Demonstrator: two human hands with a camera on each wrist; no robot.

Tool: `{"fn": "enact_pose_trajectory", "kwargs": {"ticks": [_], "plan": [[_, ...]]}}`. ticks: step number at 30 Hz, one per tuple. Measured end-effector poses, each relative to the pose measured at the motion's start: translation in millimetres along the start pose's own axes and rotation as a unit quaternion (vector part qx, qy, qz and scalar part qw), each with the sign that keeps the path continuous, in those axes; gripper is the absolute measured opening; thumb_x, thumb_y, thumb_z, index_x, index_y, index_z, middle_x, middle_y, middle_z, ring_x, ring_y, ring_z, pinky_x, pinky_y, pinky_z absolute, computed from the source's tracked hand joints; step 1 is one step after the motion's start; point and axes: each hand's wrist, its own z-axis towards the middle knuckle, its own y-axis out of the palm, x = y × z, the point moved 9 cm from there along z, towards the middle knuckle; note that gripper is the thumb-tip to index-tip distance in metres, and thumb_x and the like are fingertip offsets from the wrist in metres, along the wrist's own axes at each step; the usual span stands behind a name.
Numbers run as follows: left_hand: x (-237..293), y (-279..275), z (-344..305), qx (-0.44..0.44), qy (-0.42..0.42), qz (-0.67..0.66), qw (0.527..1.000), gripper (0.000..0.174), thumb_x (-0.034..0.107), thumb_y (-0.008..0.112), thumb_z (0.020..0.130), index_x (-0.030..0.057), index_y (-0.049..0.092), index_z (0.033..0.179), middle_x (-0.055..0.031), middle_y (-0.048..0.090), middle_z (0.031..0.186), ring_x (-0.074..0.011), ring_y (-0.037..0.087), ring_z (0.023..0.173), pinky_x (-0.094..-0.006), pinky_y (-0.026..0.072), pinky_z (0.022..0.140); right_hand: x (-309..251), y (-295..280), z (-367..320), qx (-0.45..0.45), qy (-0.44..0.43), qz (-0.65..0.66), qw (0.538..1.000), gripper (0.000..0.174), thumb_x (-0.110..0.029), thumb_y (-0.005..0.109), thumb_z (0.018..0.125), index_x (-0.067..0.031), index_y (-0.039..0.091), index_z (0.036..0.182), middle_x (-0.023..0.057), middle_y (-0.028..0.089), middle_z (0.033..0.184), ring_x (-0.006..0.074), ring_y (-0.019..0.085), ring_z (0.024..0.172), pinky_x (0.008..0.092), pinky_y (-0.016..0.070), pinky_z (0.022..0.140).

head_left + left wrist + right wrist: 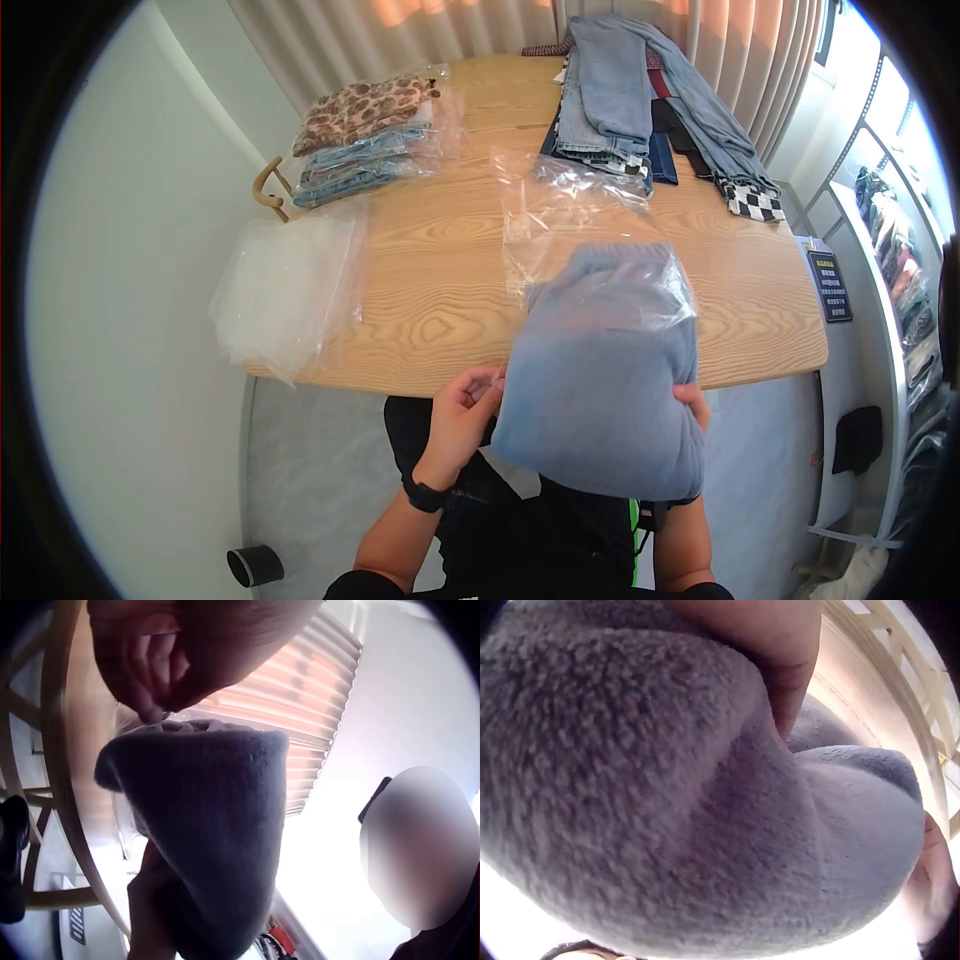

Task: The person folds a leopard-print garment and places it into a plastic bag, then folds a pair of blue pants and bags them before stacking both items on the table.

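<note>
Well, here is how it stands around the wooden table (440, 300).

Garment: one folded grey garment (600, 400) is held up off the table's near edge, between the two hands, above the person's lap.
Bag: one clear bag (560, 225) covers the garment's far half; its loose end trails back onto the table top.
Left hand: the left hand (462, 405) is at the garment's left edge, just off the table's near edge. Thumb and fingertips (146, 697) are drawn together in a pinch on the knit's rim.
Right hand: the right hand (693, 403) grips the garment's right side, fingers curled into the fleece (667, 810).
Count: two hands, one garment, one bag around it.
Packed stack: bagged clothes (365, 135) are piled at the table's far left corner; I count at least three.
Empty bags: a heap of empty bags (285, 290) hangs over the table's left edge; their number cannot be told.
Jeans: a pile of jeans (620, 100) lies at the table's far right.
Room: bare wood runs along the table's near middle, between the empty bags and the trailing bag.
</note>
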Motion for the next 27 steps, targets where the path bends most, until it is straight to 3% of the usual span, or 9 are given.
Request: {"fn": "enact_pose_trajectory", "kwargs": {"ticks": [5, 7, 8, 13, 15, 18, 21, 23, 27], "plan": [[-18, -4, -5, 0.046, 0.027, -0.087, 0.995, 0.01, 0.006, 0.057, 0.095, 0.0022, 0.058, 0.103, -0.0053, 0.064, 0.106, -0.008, 0.059, 0.092, -0.0225, 0.0472, 0.078, -27, -14, 8, 0.073, -0.179, -0.197, 0.961, 0.05, -0.034, 0.05, 0.088, -0.0004, 0.053, 0.125, 0.0149, 0.061, 0.12, 0.0308, 0.059, 0.106, 0.04, 0.0477, 0.091], [-23, -2, -1, 0.049, 0.018, -0.165, 0.985, 0.006, 0.007, 0.056, 0.095, 0.0044, 0.057, 0.101, -0.0058, 0.062, 0.112, -0.0087, 0.058, 0.096, -0.0236, 0.0469, 0.079, -9, 9, 9, -0.182, -0.097, 0.217, 0.954, 0.05, -0.043, 0.04, 0.097, -0.0063, 0.052, 0.129, 0.0115, 0.056, 0.13, 0.0267, 0.05, 0.12, 0.0382, 0.037, 0.104], [-25, 2, -4, 0.043, -0.008, -0.195, 0.98, 0.005, 0.008, 0.053, 0.097, 0.005, 0.056, 0.099, -0.0061, 0.059, 0.118, -0.0115, 0.056, 0.102, -0.0273, 0.0453, 0.086, -5, -2, 0, -0.145, -0.118, 0.203, 0.961, 0.056, -0.049, 0.036, 0.097, -0.0067, 0.05, 0.132, 0.0102, 0.054, 0.133, 0.0279, 0.046, 0.125, 0.0429, 0.0286, 0.11], [-25, 14, -22, 0.072, -0.117, -0.247, 0.959, 0.002, 0.007, 0.049, 0.098, 0.0084, 0.05, 0.1, -0.0063, 0.054, 0.124, -0.0142, 0.053, 0.108, -0.0319, 0.044, 0.092, 29, -31, -44, -0.049, -0.129, 0.207, 0.969, 0.067, -0.051, 0.049, 0.091, -0.0067, 0.042, 0.139, 0.0108, 0.043, 0.143, 0.0308, 0.039, 0.132, 0.0466, 0.0278, 0.11], [-37, 7, -22, 0.066, -0.09, -0.214, 0.971, 0.006, 0.005, 0.052, 0.097, 0.0097, 0.047, 0.096, -0.0049, 0.057, 0.119, -0.0122, 0.055, 0.102, -0.0286, 0.0449, 0.087, 26, -22, -65, -0.13, -0.258, -0.089, 0.953, 0.077, -0.044, 0.067, 0.08, -0.0053, 0.039, 0.14, 0.0129, 0.041, 0.144, 0.0305, 0.036, 0.134, 0.0462, 0.0279, 0.111], [-50, -7, -16, 0.045, -0.053, -0.163, 0.984, 0.013, 0.002, 0.055, 0.094, 0.0106, 0.045, 0.093, -0.003, 0.059, 0.11, -0.0109, 0.058, 0.097, -0.0243, 0.0466, 0.079, 47, -51, -66, -0.059, -0.174, -0.237, 0.954, 0.084, -0.035, 0.076, 0.07, -0.0035, 0.04, 0.139, 0.0146, 0.041, 0.143, 0.0307, 0.038, 0.133, 0.047, 0.0327, 0.109], [-46, -8, -14, 0.015, -0.085, -0.153, 0.984, 0.016, 0.002, 0.058, 0.092, 0.009, 0.046, 0.099, -0.0034, 0.059, 0.107, -0.0112, 0.059, 0.096, -0.0234, 0.0478, 0.074, 45, -56, -57, -0.043, -0.049, -0.155, 0.986, 0.079, -0.035, 0.073, 0.072, -0.0022, 0.041, 0.137, 0.0146, 0.042, 0.143, 0.0315, 0.041, 0.13, 0.0479, 0.0377, 0.105], [-47, -5, -18, 0.008, -0.125, -0.16, 0.979, 0.018, 0.002, 0.059, 0.091, 0.008, 0.047, 0.103, -0.0043, 0.059, 0.107, -0.0111, 0.059, 0.095, -0.0235, 0.0484, 0.071, 43, -59, -47, -0.129, -0.057, -0.106, 0.984, 0.067, -0.038, 0.064, 0.081, -0.0037, 0.043, 0.135, 0.0139, 0.046, 0.139, 0.031, 0.045, 0.126, 0.0486, 0.04, 0.102], [-54, 27, -28, -0.029, -0.114, -0.16, 0.98, 0.038, 0.002, 0.062, 0.089, 0.0041, 0.045, 0.123, -0.0077, 0.056, 0.117, -0.0146, 0.059, 0.101, -0.0284, 0.0505, 0.079, 31, -37, -26, -0.011, -0.127, 0.052, 0.99, 0.067, -0.049, 0.059, 0.081, -0.006, 0.048, 0.131, 0.0116, 0.052, 0.131, 0.0314, 0.048, 0.122, 0.0498, 0.0387, 0.102]]}}
